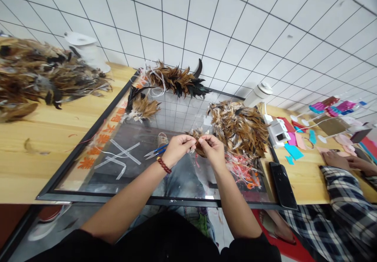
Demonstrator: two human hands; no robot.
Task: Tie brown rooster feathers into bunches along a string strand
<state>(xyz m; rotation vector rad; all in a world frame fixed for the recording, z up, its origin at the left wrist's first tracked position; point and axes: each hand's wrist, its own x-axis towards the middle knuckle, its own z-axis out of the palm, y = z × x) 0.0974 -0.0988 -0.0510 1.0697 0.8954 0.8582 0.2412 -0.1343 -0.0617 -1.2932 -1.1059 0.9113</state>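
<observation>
Over the middle of a black-framed glass panel (159, 201), my left hand (180, 147) and my right hand (212, 149) nearly meet, each with thumb and fingers pinched. Between and behind the fingertips are small brown feathers (196, 133), partly hidden by the hands. Blue-handled scissors (156, 151) lie beside my left hand. A large heap of brown feathers (240, 126) is just right of my right hand, with pink and white shreds (243, 169) below it. Farther back rest a long feather bundle (178, 79) and a smaller feather bunch (144, 107).
Clear strips (118, 156) lie crossed at left on the glass. Another feather pile (50, 73) covers the far left table. A phone (283, 185), a power strip (277, 132) and a white bottle (259, 94) stand or lie at right. A person in plaid sleeves (350, 195) works there.
</observation>
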